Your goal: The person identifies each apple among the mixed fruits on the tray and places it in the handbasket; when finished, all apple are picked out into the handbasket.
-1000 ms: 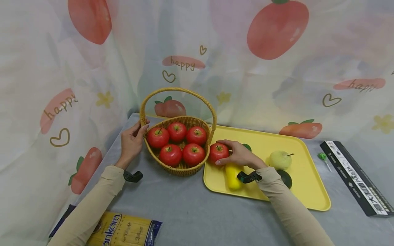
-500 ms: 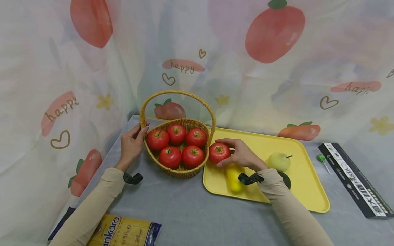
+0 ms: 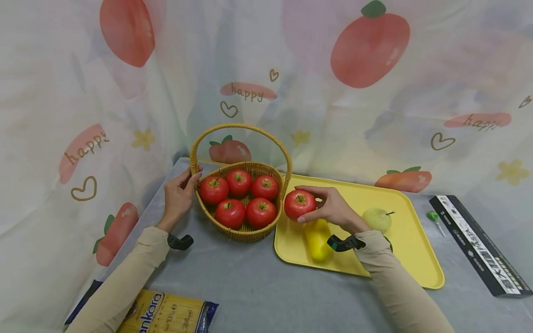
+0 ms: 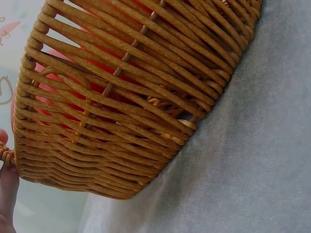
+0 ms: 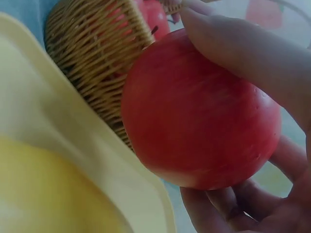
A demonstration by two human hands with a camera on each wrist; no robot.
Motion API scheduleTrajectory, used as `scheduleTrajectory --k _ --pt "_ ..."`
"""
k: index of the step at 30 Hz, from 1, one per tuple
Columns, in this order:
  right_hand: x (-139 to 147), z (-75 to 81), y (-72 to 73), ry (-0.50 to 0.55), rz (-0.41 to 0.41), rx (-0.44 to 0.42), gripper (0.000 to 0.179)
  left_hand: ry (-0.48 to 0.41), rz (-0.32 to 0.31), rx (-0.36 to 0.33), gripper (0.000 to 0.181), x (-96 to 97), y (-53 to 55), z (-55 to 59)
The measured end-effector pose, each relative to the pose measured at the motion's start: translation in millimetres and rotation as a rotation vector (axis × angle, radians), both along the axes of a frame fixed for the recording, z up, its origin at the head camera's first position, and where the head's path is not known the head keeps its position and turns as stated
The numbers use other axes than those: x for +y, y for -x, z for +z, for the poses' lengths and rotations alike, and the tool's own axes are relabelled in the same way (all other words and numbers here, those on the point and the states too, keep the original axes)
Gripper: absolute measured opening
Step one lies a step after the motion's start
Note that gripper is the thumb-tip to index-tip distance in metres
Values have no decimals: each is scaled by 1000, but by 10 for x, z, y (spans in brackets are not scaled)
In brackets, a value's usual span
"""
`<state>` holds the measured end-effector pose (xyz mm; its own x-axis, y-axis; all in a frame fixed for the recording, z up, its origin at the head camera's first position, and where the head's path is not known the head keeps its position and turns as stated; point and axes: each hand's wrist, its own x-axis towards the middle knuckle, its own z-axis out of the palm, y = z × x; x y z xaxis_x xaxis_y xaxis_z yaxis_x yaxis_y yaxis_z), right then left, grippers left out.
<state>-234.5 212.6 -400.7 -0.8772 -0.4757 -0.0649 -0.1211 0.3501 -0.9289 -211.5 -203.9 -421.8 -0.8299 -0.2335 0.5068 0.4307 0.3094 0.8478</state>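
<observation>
My right hand (image 3: 333, 208) grips a red apple (image 3: 300, 204) just right of the basket rim, over the left end of the yellow tray (image 3: 416, 249). In the right wrist view the thumb lies across the top of the apple (image 5: 199, 116) and the other fingers curl under it. A wicker basket (image 3: 245, 235) with several red apples (image 3: 230, 213) inside stands on the grey cloth. At its left side my left hand (image 3: 179, 196) holds the base of the tall handle (image 3: 239, 126); the left wrist view shows the woven wall (image 4: 107, 102) close up.
On the tray lie a yellow fruit or vegetable (image 3: 318, 243) below my right hand and a pale green pear (image 3: 376, 219). A black pasta box (image 3: 479, 245) and a small green-topped pick (image 3: 435, 219) lie to the right. A spaghetti packet (image 3: 170, 312) is at the front left.
My right hand has raised the apple slightly and shifted it a little to the right, away from the basket rim. The left hand keeps its hold on the handle.
</observation>
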Motion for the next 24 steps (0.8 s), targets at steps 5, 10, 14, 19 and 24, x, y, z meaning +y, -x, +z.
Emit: scheduleTrajectory --k 5,10,14,19,24 --pt "-3 78 -57 -13 -17 28 87 5 -1 10 32 3 4 -11" --pt "-14 167 -130 0 -15 35 85 13 3 10 32 7 7 -15" --pt "-30 222 -187 49 1 19 84 12 0 6 33 5 12 -20" --pt "-92 269 -247 52 7 29 78 7 8 2 33 4 2 -26" --pt "-171 293 -294 88 11 31 72 0 8 4 33 10 -4 -21"
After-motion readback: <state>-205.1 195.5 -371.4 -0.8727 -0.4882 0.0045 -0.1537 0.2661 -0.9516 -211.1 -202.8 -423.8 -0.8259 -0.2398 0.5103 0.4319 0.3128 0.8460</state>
